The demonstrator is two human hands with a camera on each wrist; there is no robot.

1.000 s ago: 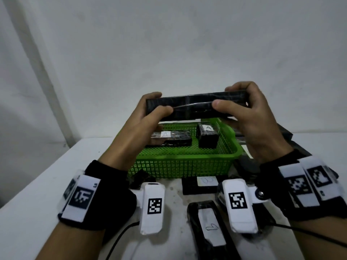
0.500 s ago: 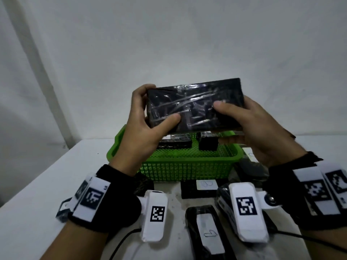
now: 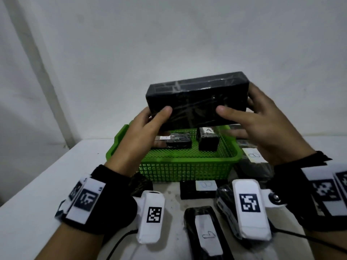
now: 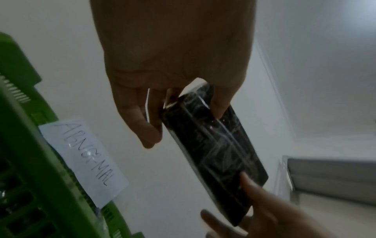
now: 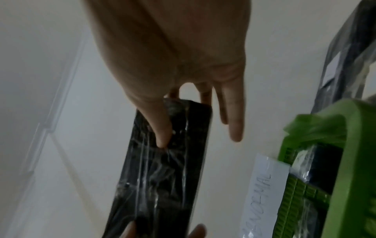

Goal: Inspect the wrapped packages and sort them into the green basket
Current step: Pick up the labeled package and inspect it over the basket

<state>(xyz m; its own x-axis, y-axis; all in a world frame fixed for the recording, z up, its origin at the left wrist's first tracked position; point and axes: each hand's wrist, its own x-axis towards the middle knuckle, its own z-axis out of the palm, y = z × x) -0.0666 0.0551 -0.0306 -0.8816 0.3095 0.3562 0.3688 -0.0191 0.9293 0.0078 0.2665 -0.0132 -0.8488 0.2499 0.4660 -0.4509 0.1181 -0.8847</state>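
Observation:
A long black package (image 3: 197,98) in clear wrap is held in the air over the green basket (image 3: 187,158). My left hand (image 3: 150,121) grips its left end, thumb on the near face. My right hand (image 3: 251,117) grips the right end the same way. In the left wrist view the left hand (image 4: 173,104) pinches the package (image 4: 213,145). In the right wrist view the right hand's (image 5: 183,120) thumb presses the package (image 5: 162,169) while two fingers stick out free. Two wrapped packages lie in the basket: a flat one (image 3: 178,141) and a block marked A (image 3: 208,139).
More black wrapped packages with white labels lie on the white table: one marked B (image 3: 253,156) right of the basket, one (image 3: 203,186) in front of it, one (image 3: 204,233) nearest me. A paper label (image 4: 85,161) hangs on the basket's far side. The wall is close behind.
Both hands have turned the package from edge-on to its broad face toward me, then tipped it so its top side shows. Both hands kept their grip.

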